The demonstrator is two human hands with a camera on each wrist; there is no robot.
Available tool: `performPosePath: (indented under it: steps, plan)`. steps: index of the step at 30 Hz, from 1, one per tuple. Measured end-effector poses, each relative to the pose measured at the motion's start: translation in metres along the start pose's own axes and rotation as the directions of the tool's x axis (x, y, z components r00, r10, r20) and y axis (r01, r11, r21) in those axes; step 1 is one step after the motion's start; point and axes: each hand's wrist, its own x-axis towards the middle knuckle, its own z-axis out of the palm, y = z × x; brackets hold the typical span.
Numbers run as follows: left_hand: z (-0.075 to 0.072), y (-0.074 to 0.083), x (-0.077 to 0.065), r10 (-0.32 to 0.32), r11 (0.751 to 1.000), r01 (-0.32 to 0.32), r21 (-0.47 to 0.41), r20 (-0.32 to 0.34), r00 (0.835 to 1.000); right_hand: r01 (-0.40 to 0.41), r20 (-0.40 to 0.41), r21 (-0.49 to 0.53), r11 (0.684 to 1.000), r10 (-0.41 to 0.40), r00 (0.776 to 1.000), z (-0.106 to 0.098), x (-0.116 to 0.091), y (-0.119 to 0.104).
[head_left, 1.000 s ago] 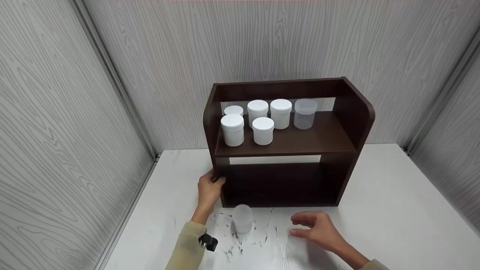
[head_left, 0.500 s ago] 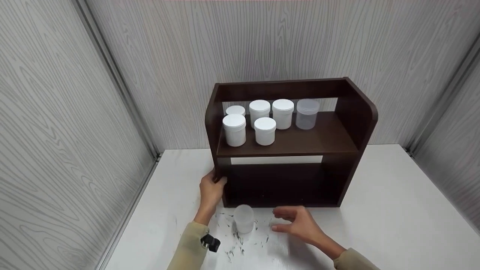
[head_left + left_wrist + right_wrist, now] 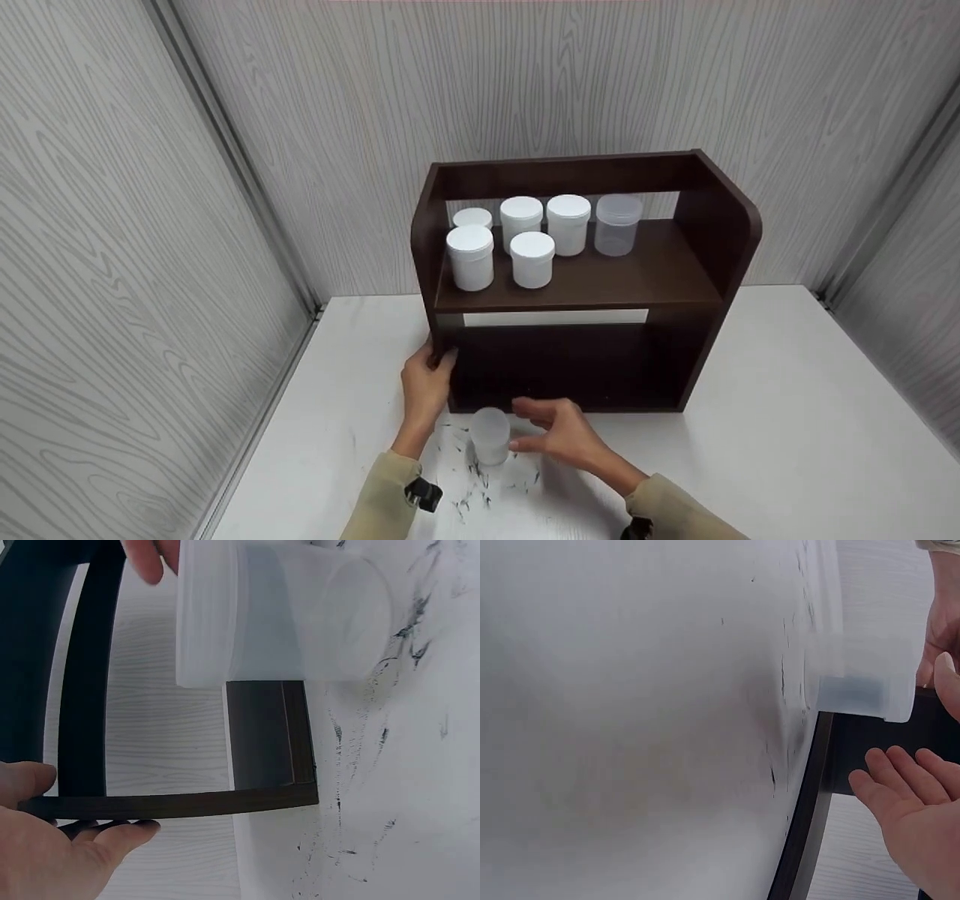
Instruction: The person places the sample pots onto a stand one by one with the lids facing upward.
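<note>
A dark brown two-tier shelf [image 3: 581, 307] stands on the white table. My left hand [image 3: 426, 386] grips the edge of its left side panel, thumb on one side and fingers on the other, as the left wrist view confirms for the hand [image 3: 49, 855]. In front of the shelf's lower left corner a translucent lidded jar [image 3: 490, 435] stands upright on the table. My right hand [image 3: 566, 435] is just right of this jar, thumb and fingers spread apart. Seen from the right wrist, its fingers [image 3: 900, 784] stand apart from the jar [image 3: 862, 686], holding nothing.
Several white lidded jars [image 3: 472, 259] stand on the upper tier, toward its left. One translucent jar [image 3: 617, 229] stands to their right. Black marks [image 3: 472, 499] streak the table near the front jar. Grey wood-grain panels [image 3: 525, 82] enclose the table.
My right hand has moved left across the table, up to the translucent jar, with its fingers still spread. The left hand keeps its grip on the shelf panel.
</note>
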Motion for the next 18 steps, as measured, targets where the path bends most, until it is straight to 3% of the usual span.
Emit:
performPosePath:
  steps: [18]
  plan:
    - [-0.004, 0.011, -0.006, 0.011, 1.000, -0.011, -0.009, -0.021, 1.000, 0.007, 0.068, 0.079, 0.997, -0.012, 0.998, 0.015, 0.020, 0.012]
